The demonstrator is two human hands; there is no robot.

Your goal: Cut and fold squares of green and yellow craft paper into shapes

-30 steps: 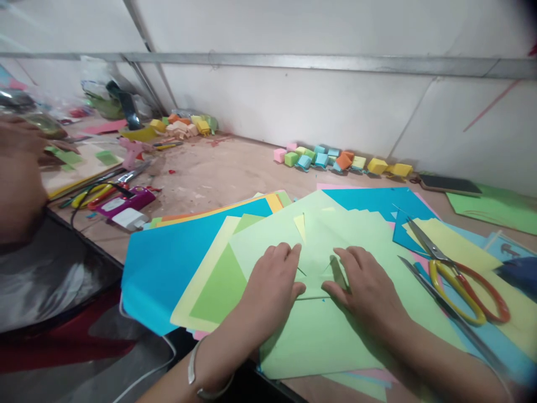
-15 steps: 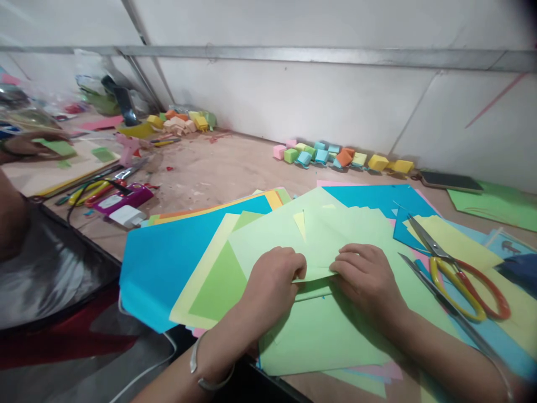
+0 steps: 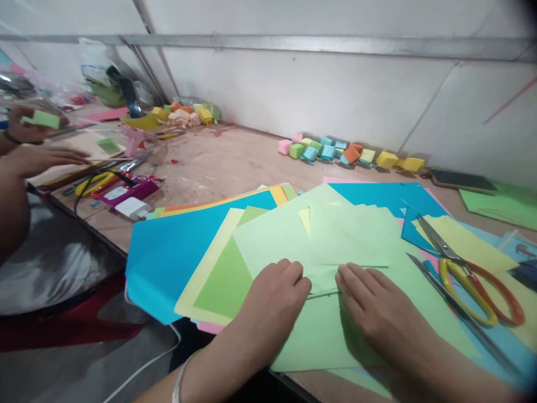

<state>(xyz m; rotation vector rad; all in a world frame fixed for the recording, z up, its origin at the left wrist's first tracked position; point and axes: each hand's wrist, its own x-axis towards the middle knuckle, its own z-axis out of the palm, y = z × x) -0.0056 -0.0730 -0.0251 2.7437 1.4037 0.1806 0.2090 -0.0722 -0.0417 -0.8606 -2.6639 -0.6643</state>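
Note:
My left hand (image 3: pixel 274 299) is closed, its curled fingers on the left end of a folded light green paper strip (image 3: pixel 324 293). My right hand (image 3: pixel 380 308) has its fingers together, tips pressed at the strip's right end; the thumb is hidden. Beneath both hands lies a large light green sheet (image 3: pixel 312 350). Just beyond the fingers, a smaller pale green paper (image 3: pixel 350 238) lies on the pile, beside a thin yellow triangle of paper (image 3: pixel 305 219). Red-and-yellow-handled scissors (image 3: pixel 465 268) rest open to the right of my right hand.
Blue sheets (image 3: pixel 168 257) spread leftward. Small coloured paper boxes (image 3: pixel 331 150) line the wall, near a dark phone (image 3: pixel 464 181). At left are a pink glue gun (image 3: pixel 133 139), a purple device with a white plug (image 3: pixel 130 196), and another person's hands (image 3: pixel 46 157), one holding green paper.
My hands have come lower, toward me, and the pale green paper's front edge now shows beyond my fingers. My right fingers have straightened. The view has shifted slightly; the other person's second hand has appeared.

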